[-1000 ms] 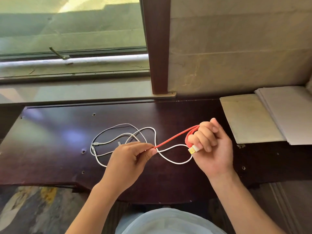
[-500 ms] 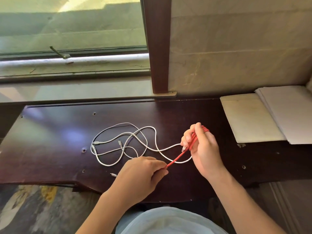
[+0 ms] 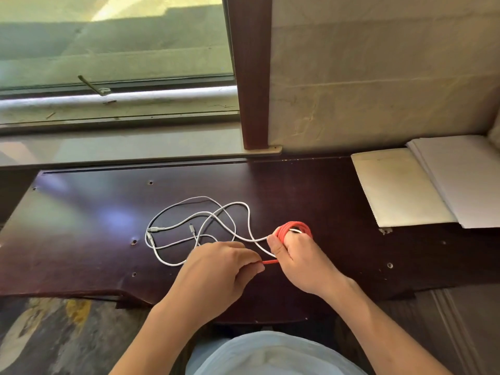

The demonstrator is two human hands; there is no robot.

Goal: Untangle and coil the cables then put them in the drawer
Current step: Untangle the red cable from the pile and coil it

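A red cable (image 3: 293, 228) is wound in several loops around the fingers of my right hand (image 3: 300, 255). Its short free end (image 3: 270, 262) runs left into the pinched fingertips of my left hand (image 3: 219, 269). Both hands hover just above the dark wooden desk (image 3: 81, 239). A tangle of white cables (image 3: 200, 226) lies loose on the desk, left of and behind my hands, with small plugs showing. One white strand passes under my right hand. No drawer is in view.
Two stacks of white paper (image 3: 400, 188) lie at the desk's right end against the wall. A window sill (image 3: 121, 150) and a dark wooden post (image 3: 253, 77) stand behind the desk. Small screw holes dot the desktop. Patterned floor shows at the lower left.
My right hand has wound more red cable around its fingers, so the free length has shrunk to a short stub. My left hand moved toward the right hand. White cables stayed put.
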